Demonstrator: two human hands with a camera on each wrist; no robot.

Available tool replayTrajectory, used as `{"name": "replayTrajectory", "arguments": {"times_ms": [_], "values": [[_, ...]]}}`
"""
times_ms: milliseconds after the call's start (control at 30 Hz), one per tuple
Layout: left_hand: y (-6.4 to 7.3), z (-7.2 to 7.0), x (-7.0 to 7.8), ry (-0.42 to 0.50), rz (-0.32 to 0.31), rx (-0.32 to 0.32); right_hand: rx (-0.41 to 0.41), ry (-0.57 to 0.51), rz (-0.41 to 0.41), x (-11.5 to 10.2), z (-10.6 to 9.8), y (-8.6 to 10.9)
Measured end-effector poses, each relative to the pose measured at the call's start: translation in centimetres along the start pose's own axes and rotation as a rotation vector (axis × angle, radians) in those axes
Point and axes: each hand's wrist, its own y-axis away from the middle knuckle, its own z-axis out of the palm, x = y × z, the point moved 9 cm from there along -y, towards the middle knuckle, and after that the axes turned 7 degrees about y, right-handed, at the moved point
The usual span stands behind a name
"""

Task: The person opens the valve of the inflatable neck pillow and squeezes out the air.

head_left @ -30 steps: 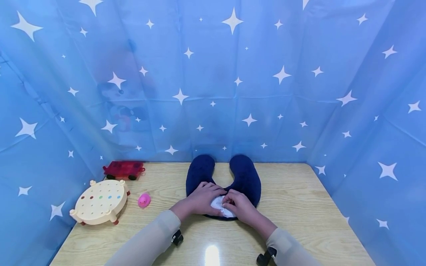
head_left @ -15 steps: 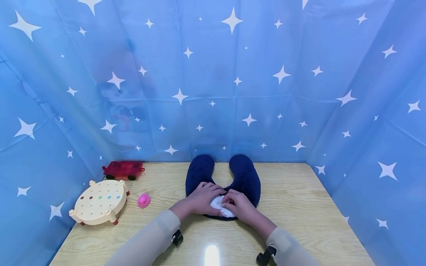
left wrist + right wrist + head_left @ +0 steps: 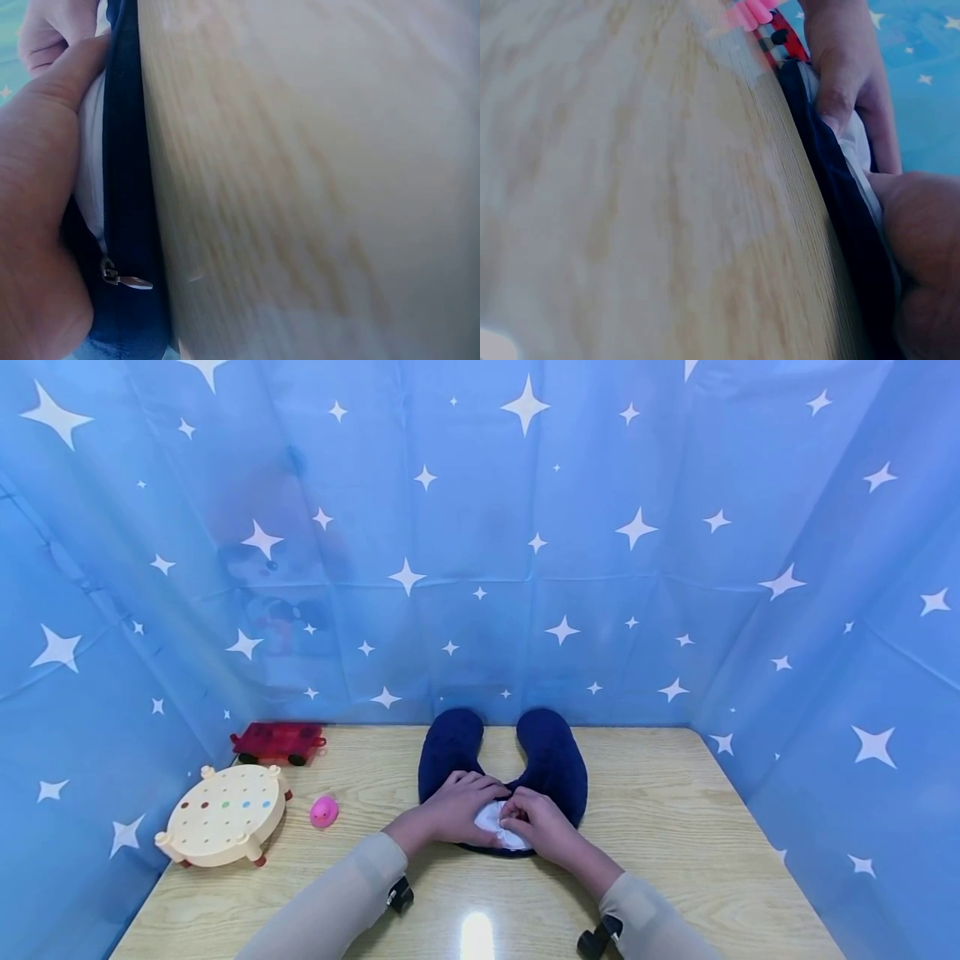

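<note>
Navy pillow (image 3: 557, 758) lies beneath gripping left hand (image 3: 461, 810), right hand (image 3: 543, 827) pinching white lining (image 3: 489, 817).

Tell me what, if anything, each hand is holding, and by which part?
The left hand grips the navy U-shaped plush pillow by its curved middle; the right hand seems to pinch, between thumb and finger, the white fabric showing there.

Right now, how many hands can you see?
2: the left hand holding the pillow, the right hand beside it, pinching the white cloth in the pillow's opening.
</note>
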Motion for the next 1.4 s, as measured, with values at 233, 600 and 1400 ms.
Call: {"name": "replayTrajectory", "arguments": {"times_ms": [233,600,1400], "values": [[-0.1,0.1,-0.1,-0.005,-0.004,-0.007,0.001,-0.006,0.000,0.1,0.0,-0.1],[-0.1,0.2,0.0,0.002,-0.010,-0.024,-0.011,0.001,0.012,0.1,0.1,-0.1],[-0.5,1.1,-0.8,-0.016,-0.024,-0.032,-0.017,0.000,0.002,0.2,0.3,-0.3]]}}
